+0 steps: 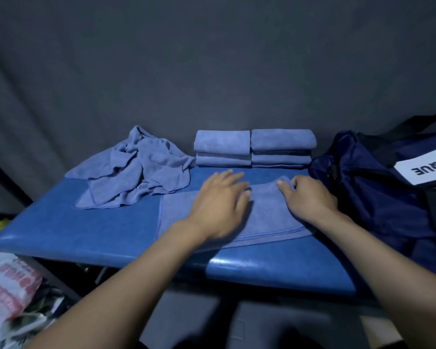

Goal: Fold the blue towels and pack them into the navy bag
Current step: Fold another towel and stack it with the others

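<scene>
A blue towel [267, 217] lies partly folded on the blue padded table [73, 230], in front of me. My left hand [222, 197] rests flat on the towel's middle, fingers straight. My right hand [310, 195] pinches the towel's far right corner, which is lifted slightly. Two stacks of folded blue towels [254, 147] stand side by side at the table's back edge. A crumpled heap of blue towels [139, 167] lies at the back left. The navy bag [368, 192] sits at the table's right end, just right of my right hand.
A white label with black letters [423, 167] shows on the bag, and black straps arch over it. A dark curtain hangs behind the table. Plastic bags with red print [8, 288] lie on the floor at the lower left.
</scene>
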